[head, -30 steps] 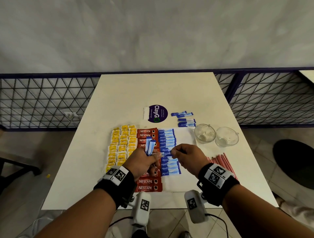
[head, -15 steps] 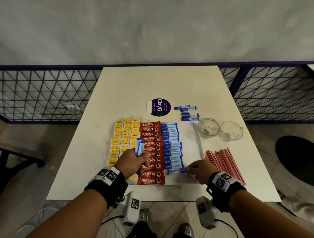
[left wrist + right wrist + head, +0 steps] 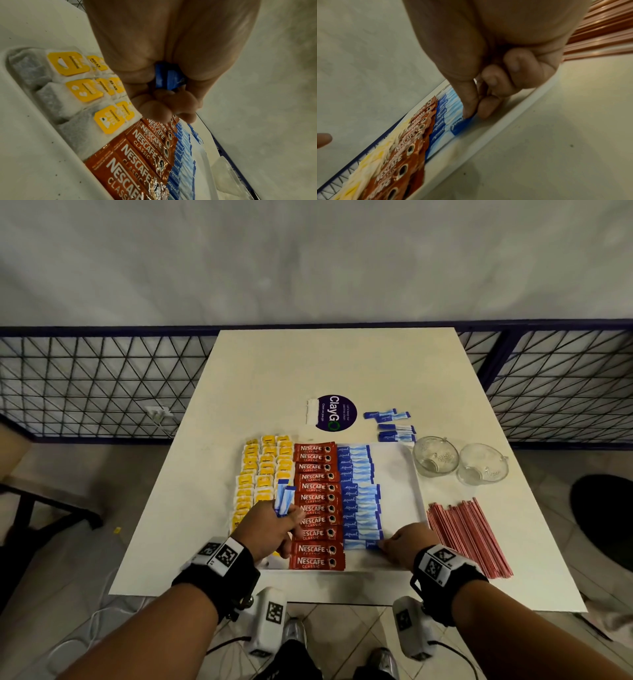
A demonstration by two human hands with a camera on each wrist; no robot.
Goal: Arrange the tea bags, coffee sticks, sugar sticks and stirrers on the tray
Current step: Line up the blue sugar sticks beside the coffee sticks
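**Sugar sticks being laid in a row on the tray**

A blue sugar stick (image 3: 362, 544) is being pinched at its dark end between thumb and forefinger of the right hand (image 3: 407, 546) and pressed flat at the near end of the sugar column (image 3: 359, 491), just inside the near rim of the tray (image 3: 399, 494); it is probably being held low so that it lines up with its neighbours. A small bundle of spare sugar sticks (image 3: 283, 497) is being gripped upright in the curled left hand (image 3: 270, 529), above the coffee sticks (image 3: 317, 505), seemingly kept ready as a supply close to the row. The tea bags (image 3: 262, 474) are lying along the tray's left side, touching the coffee sticks. Right of the tray, on the surface (image 3: 308, 364), the red stirrers (image 3: 469, 537) are waiting in a loose pile, and more sugar sticks (image 3: 392, 426) are lying beyond the tray's far edge. The bare strip at the tray's right is likely being kept for the stirrers.
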